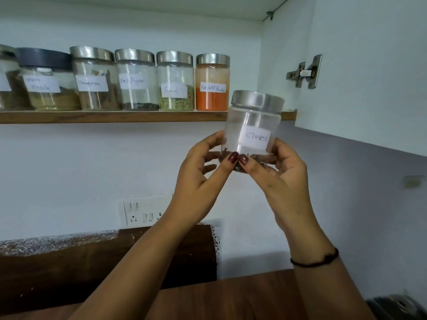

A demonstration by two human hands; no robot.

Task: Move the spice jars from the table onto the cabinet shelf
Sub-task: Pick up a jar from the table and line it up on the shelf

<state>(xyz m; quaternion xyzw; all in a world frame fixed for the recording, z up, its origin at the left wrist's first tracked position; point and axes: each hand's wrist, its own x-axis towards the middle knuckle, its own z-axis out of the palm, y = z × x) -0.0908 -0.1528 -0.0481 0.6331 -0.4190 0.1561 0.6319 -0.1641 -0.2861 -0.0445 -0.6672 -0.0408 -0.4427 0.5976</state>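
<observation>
— Which jar have you got?

— The cloves jar (253, 129). My left hand (198, 174) and right hand (284, 179) are both closed around its lower part, thumbs touching at the front, so the grip is clamped on the glass from two sides. It's up in the air, upright or very nearly so, just below and in front of the cabinet shelf (115, 117).

— So where does that leave you?

— Mid-carry, I'd say. The jar is off the tabletop (231, 301) but not yet set down. A row already stands on the shelf, ending with the red chilli powder jar (212, 83) (the fennel jar (175, 82) is just left of it).

— And next?

— Lift until the base clears the shelf's front edge, then slide it into the gap right of the chilli powder. That gap looks narrow, with the cabinet wall (275, 65) close by, so I'd probably free one hand and keep the label facing out.
</observation>
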